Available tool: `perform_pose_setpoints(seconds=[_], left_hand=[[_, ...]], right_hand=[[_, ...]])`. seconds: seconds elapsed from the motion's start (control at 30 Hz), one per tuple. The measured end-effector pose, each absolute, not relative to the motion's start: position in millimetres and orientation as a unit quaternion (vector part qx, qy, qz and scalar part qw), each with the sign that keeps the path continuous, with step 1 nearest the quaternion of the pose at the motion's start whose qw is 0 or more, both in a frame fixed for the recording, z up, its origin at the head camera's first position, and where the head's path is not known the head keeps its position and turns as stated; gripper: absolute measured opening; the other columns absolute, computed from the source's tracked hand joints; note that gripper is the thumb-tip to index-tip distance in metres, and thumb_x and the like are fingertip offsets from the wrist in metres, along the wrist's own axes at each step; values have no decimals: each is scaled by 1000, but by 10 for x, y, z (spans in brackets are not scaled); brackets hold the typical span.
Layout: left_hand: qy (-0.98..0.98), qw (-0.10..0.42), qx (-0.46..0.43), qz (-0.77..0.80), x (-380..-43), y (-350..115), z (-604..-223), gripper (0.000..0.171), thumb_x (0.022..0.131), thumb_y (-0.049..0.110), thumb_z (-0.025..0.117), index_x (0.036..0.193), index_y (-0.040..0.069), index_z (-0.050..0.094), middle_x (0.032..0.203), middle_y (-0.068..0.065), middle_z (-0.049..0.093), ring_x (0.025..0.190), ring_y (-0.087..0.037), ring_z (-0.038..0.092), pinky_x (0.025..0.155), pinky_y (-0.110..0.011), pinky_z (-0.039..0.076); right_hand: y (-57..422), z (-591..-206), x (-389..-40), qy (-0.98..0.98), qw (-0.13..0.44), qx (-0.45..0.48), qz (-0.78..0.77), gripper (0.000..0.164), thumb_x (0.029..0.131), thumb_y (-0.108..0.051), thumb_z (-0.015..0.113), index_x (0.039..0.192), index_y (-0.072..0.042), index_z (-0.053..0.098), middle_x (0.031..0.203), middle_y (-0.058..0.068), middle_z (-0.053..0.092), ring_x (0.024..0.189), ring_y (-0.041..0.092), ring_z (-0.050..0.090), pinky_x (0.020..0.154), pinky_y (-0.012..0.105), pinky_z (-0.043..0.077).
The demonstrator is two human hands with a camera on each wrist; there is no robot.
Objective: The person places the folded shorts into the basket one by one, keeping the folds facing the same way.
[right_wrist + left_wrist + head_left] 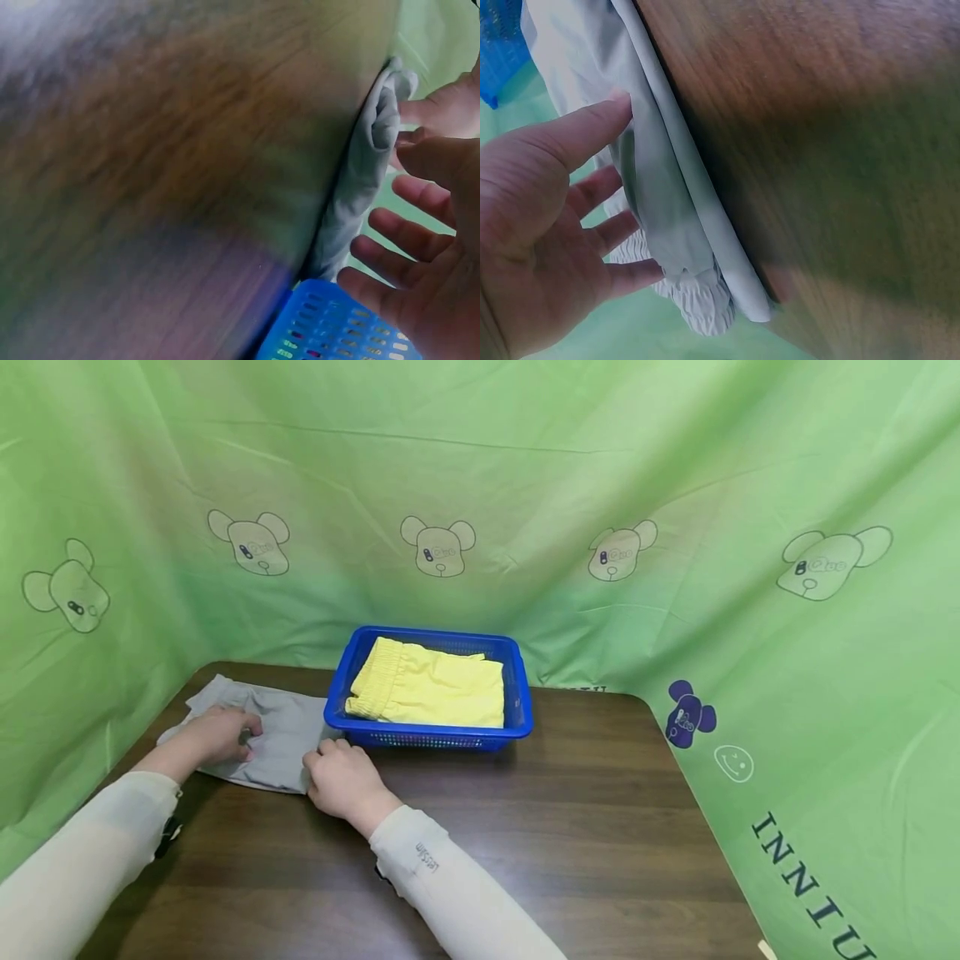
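A grey garment (287, 739) with a gathered elastic band (705, 300) lies folded on the table's left side. My left hand (220, 735) is over its left part, and in the left wrist view the thumb and spread fingers touch the cloth without gripping it. At the garment's right edge is my right hand (347, 779), close to the blue basket (427, 737). The right wrist view shows that hand's fingers (409, 236) apart and slightly bent, with nothing held; whether they touch the cloth is unclear. Folded yellow shorts (442, 685) with an elastic waistband lie in the basket.
The brown wooden table (585, 827) extends to the right and front of the basket. A green curtain (525, 460) printed with bear heads hangs behind and along both sides. Part of a small pale object (767, 950) shows at the lower right.
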State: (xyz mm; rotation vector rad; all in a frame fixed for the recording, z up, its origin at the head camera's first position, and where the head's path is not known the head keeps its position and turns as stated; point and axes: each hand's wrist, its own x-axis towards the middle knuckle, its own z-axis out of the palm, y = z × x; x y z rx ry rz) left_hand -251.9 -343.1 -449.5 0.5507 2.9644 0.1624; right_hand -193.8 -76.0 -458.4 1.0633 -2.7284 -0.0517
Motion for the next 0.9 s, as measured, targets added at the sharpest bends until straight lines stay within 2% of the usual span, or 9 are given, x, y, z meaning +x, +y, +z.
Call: perform_pose_setpoints(seconds=[0.23, 0.43, 0.67, 0.77, 0.9], left_hand=[[975, 65, 204, 53, -2458, -3408, -4474, 32, 72, 18, 90, 96, 11, 68, 109, -26, 67, 101, -53, 59, 89, -63, 47], [974, 78, 206, 50, -2406, -3374, -4447, 32, 72, 18, 90, 94, 14, 68, 114, -26, 66, 102, -50, 61, 88, -61, 48], [973, 66, 210, 72, -2348, -3375, -4465, 32, 68, 17, 90, 92, 16, 68, 118, -32, 63, 104, -54, 57, 88, -64, 47], [973, 68, 211, 71, -2322, -3358, -4451, 32, 68, 17, 90, 91, 16, 67, 114, -27, 65, 102, -51, 59, 88, -62, 47], [972, 68, 216, 62, -2289, -3325, -4421, 34, 67, 18, 91, 89, 16, 66, 101, -14, 66, 97, -45, 61, 86, -58, 47]], right_hand=[[-854, -4630, -1923, -923, 123, 364, -39, 27, 96, -42, 65, 118, -27, 65, 113, -7, 59, 107, 14, 55, 91, 32, 49], [-887, -4616, -1886, -926, 105, 361, -42, 28, 96, -46, 65, 118, -29, 66, 115, -8, 59, 108, 14, 53, 93, 32, 48], [-891, -4683, -1868, -926, 69, 366, -61, 24, 97, -44, 65, 116, -29, 65, 112, -7, 59, 106, 15, 56, 92, 34, 49], [-907, -4688, -1865, -924, 57, 373, -64, 26, 96, -45, 66, 116, -29, 65, 111, -6, 59, 104, 15, 57, 91, 34, 48], [-920, -4669, -1869, -918, 54, 387, -75, 33, 93, -50, 69, 119, -30, 64, 110, -7, 60, 103, 14, 58, 89, 32, 49]])
